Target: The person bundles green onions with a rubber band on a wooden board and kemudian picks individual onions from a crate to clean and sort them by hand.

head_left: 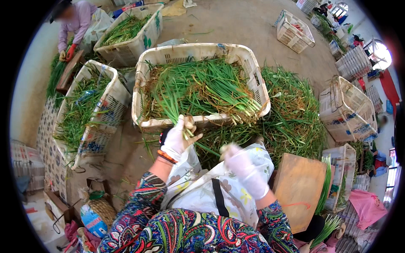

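Note:
My left hand [178,139], in a thin white glove with an orange band at the wrist, is closed on the white ends of a bunch of green onions [198,90]. The bunch fans out over the white plastic crate [198,50] in front of me, which is full of green onions. My right hand [238,162], also gloved, hovers blurred over my lap to the right. Its fingers are curled near a thin stalk; whether it grips it is unclear. A patterned apron [202,185] covers my knees.
A heap of green trimmings [291,114] lies right of the crate. A wooden board [299,189] leans at my right. Two more crates of onions [90,114] [128,36] stand left. Another person [74,25] works at the far left. Empty crates [346,109] stand at the right.

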A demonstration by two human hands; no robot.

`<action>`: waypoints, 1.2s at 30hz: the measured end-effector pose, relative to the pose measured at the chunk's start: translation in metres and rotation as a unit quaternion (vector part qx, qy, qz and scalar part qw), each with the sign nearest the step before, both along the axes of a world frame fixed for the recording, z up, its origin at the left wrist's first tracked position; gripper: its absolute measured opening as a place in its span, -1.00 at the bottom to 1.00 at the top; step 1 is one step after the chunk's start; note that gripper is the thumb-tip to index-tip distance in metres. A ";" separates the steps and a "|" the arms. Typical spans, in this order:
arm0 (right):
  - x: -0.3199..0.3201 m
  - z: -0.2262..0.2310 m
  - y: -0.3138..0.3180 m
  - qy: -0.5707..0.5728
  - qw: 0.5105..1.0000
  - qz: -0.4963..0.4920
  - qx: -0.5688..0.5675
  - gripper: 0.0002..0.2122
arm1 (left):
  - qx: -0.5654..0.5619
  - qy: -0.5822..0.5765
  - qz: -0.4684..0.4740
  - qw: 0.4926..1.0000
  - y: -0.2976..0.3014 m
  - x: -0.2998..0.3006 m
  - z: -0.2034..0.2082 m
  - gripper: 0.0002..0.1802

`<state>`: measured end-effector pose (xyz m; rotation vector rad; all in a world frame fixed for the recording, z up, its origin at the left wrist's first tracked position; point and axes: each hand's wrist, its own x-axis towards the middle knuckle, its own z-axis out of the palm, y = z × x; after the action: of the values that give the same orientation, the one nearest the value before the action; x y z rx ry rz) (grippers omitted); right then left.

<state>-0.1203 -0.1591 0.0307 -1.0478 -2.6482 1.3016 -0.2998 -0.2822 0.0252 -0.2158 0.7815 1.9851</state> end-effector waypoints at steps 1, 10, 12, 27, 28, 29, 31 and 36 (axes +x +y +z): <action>-0.003 -0.004 0.029 0.144 0.978 -0.076 -0.131 -0.81 | -0.046 -0.038 -0.018 0.998 0.000 -0.002 0.013 -0.60; -0.052 -0.009 0.141 -0.072 0.902 0.093 0.417 -0.92 | 0.162 -0.333 -0.081 0.926 -0.011 0.030 -0.026 -0.66; -0.056 -0.003 0.139 -0.095 0.923 0.020 0.373 -0.93 | 0.208 -0.319 -0.106 0.919 -0.013 0.022 -0.021 -0.61; -0.059 -0.001 0.116 -0.163 0.927 0.013 0.337 -0.67 | 0.145 -0.277 -0.107 0.944 -0.019 0.046 -0.006 -0.63; -0.063 0.000 0.122 -0.177 0.912 0.051 0.366 -0.69 | 0.143 -0.263 -0.106 0.948 -0.022 0.045 -0.003 -0.62; -0.068 0.002 0.128 -0.192 0.895 0.087 0.394 -0.71 | 0.152 -0.257 -0.107 0.948 -0.027 0.043 -0.003 -0.63; -0.074 0.046 0.132 -0.185 0.903 0.082 0.379 -0.70 | 0.159 -0.275 -0.106 0.942 -0.026 0.037 0.001 -0.63; -0.041 0.189 0.095 0.021 0.987 -0.161 -0.016 -0.60 | 0.165 -0.310 -0.059 0.934 -0.044 0.035 -0.003 -0.64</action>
<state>-0.1615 -0.0643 0.2200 -1.3649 -2.3089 1.2829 -0.2651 -0.3267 0.0226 -0.5481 0.0508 1.7492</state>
